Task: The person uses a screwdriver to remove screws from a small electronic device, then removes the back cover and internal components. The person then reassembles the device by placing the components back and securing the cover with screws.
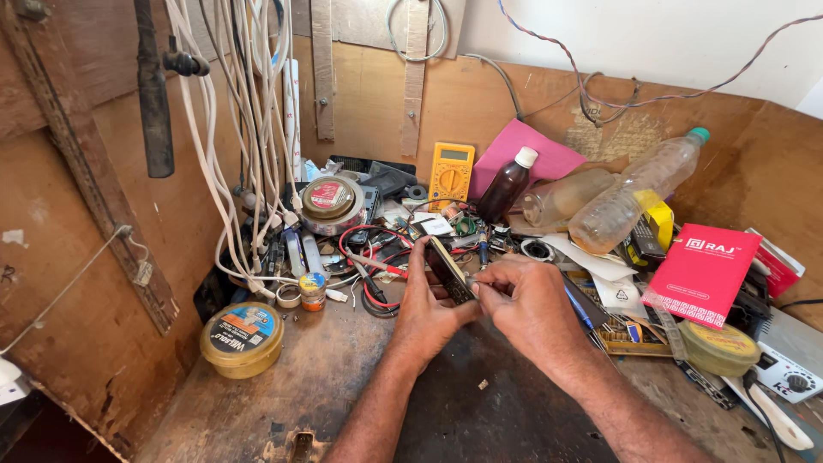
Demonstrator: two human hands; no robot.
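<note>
My left hand [426,307] grips a small dark handset [447,267], holding it tilted above the worn wooden bench [283,403]. My right hand [530,302] pinches at the handset's lower edge with thumb and forefinger, touching the left hand's fingers. Both forearms come in from the bottom of the head view. The handset's lower half is hidden by my fingers.
A yellow round tin [242,339] sits at the left. Behind my hands lie tangled wires, a yellow multimeter [451,172], a brown bottle [507,183], clear plastic bottles [634,193], a red booklet [703,273], another tin [718,347]. White cables [244,129] hang at the left wall.
</note>
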